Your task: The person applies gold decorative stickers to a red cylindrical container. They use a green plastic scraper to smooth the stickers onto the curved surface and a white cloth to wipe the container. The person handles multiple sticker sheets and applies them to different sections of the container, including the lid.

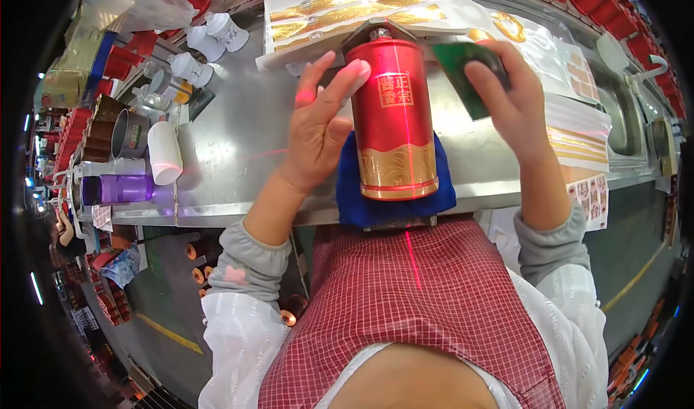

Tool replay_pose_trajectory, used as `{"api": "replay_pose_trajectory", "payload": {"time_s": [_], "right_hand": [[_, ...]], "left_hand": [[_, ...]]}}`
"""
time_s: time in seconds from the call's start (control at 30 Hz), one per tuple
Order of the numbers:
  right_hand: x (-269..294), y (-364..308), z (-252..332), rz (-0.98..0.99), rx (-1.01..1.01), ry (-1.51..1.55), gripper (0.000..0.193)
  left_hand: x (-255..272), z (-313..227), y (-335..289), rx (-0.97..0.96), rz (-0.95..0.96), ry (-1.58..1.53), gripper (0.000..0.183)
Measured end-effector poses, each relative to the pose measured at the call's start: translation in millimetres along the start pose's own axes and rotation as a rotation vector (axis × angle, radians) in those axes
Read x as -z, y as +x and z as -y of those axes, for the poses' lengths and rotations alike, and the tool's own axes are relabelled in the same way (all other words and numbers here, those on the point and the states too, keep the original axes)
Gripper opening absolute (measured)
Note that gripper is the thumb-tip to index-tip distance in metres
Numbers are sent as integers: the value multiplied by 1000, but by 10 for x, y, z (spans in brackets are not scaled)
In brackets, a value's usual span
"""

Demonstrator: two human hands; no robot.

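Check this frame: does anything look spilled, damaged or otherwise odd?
Nothing looks clearly spilled or damaged. The thin red line along the red bottle looks odd, but it continues onto the checked apron, so it is probably projected light.

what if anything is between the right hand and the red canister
Only the green card that the right hand itself holds: it juts toward the upper right side of the red canister. Nothing else visible stands between them.
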State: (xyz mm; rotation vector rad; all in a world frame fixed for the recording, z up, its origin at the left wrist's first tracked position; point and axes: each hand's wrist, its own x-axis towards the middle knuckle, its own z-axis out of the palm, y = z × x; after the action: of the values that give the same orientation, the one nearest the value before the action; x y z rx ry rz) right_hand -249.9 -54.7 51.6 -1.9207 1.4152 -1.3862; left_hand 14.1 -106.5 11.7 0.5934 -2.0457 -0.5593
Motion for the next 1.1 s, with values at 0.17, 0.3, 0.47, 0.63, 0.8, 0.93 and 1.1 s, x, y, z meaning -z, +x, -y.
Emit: {"api": "replay_pose_trajectory", "payload": {"time_s": [0.17,0.3,0.47,0.63,0.8,0.93,1.1], "right_hand": [[-79,-499,73,13,-132,237,33],[14,-694,101,135,74,-3,39],[15,-1018,119,192,-31,107,71],[-199,-1120,129,208,13,3,83],[-260,-1106,135,188,67,-17,88],[-328,-1087,179,182,43,-51,91],[-426,-1025,188,124,56,-124,88]], "left_hand": [[-6,-227,175,-295,279,245,56],[14,-412,311,-341,413,222,50],[224,-475,-137,-114,286,139,45],[178,-756,-360,-204,394,246,40],[-97,-958,102,-409,636,445,32],[-25,-917,182,-435,545,397,30],[301,-481,-219,110,85,70,32]]}}
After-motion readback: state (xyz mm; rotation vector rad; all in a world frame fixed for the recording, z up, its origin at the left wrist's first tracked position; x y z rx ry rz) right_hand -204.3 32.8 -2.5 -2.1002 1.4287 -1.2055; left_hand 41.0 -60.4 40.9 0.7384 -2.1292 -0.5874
